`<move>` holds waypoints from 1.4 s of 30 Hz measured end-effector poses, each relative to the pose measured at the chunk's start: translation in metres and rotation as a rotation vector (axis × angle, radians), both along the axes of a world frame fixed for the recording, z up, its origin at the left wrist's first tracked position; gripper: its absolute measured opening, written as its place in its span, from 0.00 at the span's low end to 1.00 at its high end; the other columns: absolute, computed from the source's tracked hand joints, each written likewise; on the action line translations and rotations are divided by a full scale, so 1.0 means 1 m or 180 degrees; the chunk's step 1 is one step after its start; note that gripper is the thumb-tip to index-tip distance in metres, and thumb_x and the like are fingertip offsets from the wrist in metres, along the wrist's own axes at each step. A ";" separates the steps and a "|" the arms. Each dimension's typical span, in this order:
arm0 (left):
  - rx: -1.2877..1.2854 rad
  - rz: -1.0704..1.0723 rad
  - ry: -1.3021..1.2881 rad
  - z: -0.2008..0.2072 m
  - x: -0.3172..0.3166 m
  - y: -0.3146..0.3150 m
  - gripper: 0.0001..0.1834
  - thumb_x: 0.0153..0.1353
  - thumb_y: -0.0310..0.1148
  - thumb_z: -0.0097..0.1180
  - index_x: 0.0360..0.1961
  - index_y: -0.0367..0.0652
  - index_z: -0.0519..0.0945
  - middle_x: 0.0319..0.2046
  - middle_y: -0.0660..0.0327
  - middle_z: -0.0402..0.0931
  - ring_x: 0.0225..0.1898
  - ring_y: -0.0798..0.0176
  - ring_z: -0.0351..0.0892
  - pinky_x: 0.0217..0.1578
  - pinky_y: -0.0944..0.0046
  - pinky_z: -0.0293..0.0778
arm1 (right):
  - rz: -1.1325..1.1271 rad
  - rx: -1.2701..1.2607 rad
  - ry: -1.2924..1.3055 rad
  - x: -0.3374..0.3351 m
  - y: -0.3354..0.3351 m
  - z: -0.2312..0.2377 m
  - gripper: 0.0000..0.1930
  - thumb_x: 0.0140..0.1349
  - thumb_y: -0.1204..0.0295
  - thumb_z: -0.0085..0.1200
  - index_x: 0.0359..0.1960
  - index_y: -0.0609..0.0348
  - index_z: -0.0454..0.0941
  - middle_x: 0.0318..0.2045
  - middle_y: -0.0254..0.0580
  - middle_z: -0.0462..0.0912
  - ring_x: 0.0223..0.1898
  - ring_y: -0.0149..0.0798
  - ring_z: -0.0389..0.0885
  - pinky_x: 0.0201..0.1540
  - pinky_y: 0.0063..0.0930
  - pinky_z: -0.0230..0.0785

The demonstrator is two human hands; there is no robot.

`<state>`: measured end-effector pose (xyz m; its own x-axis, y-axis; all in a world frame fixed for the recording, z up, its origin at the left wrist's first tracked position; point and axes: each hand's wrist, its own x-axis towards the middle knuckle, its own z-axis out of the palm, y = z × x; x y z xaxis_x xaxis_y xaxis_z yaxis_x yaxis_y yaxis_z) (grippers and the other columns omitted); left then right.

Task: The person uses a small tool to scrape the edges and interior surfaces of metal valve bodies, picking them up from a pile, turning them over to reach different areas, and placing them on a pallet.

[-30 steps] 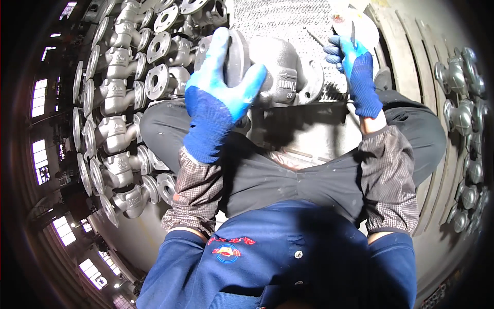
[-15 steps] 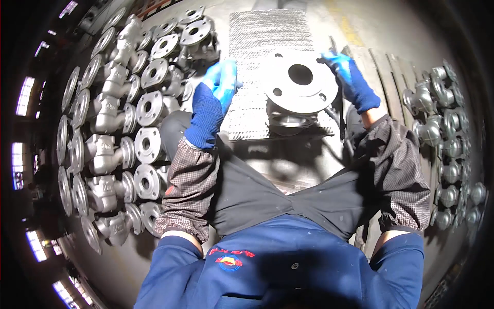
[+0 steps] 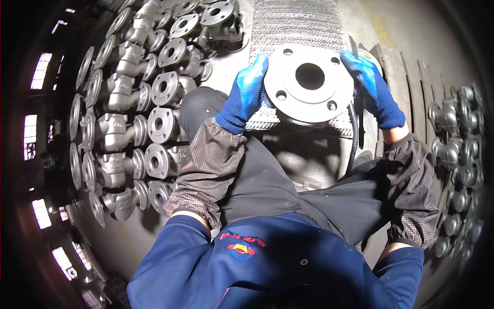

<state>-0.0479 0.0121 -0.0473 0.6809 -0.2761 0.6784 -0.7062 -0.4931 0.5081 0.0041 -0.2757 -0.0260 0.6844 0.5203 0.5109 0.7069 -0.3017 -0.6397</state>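
A pale metal valve body with a round flange (image 3: 290,100) faces up in front of me. Its flange has a large central bore and several bolt holes; the part beneath is mostly hidden. My left hand (image 3: 248,91), in a blue coated glove, grips the flange's left edge, with the thumb side uppermost and some fingers out of sight behind it. On the opposite edge my right hand (image 3: 369,85), gloved alike, is wrapped against the rim. Under the valve body lies a ridged, grey-white work surface (image 3: 296,23).
Rows of grey flanged valve bodies (image 3: 116,129) stand on the floor to my left. More castings (image 3: 447,129) are lined up at the right, beside long slats (image 3: 406,87). A dark cable (image 3: 355,139) hangs near my right knee.
My left hand has moved right and now meets the flange's left edge. The flange has tipped, hiding the lower flange that showed before. The whole view has shifted somewhat.
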 end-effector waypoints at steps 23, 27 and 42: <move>-0.0898 -0.0870 0.2719 0.099 -0.022 -0.207 0.14 0.68 0.35 0.47 0.26 0.38 0.72 0.21 0.71 0.62 0.23 0.80 0.61 0.25 0.77 0.60 | -0.2584 0.2724 0.0978 -0.107 -0.137 0.031 0.14 0.62 0.65 0.57 0.28 0.66 0.80 0.18 0.34 0.79 0.20 0.25 0.71 0.24 0.25 0.65; -0.0227 -0.1422 0.2602 0.089 -0.006 -0.309 0.14 0.68 0.39 0.48 0.32 0.38 0.75 0.19 0.73 0.63 0.20 0.79 0.63 0.18 0.75 0.65 | -0.3231 0.2599 0.0929 -0.140 -0.224 0.048 0.12 0.61 0.66 0.57 0.30 0.65 0.82 0.22 0.38 0.83 0.23 0.26 0.76 0.27 0.23 0.68; -0.1207 -0.3852 0.5250 -0.026 -0.084 -0.651 0.18 0.64 0.33 0.52 0.50 0.32 0.73 0.35 0.60 0.77 0.30 0.66 0.79 0.32 0.68 0.78 | -0.4218 0.0629 0.1016 -0.252 -0.611 -0.034 0.12 0.66 0.69 0.51 0.44 0.63 0.81 0.34 0.34 0.84 0.36 0.27 0.79 0.42 0.23 0.72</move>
<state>-0.1324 -0.6390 -0.0734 0.1971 -0.9730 -0.1199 0.5970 0.0221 0.8020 -0.2481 -0.8870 -0.0602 0.7074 -0.6691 0.2279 -0.2193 -0.5143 -0.8291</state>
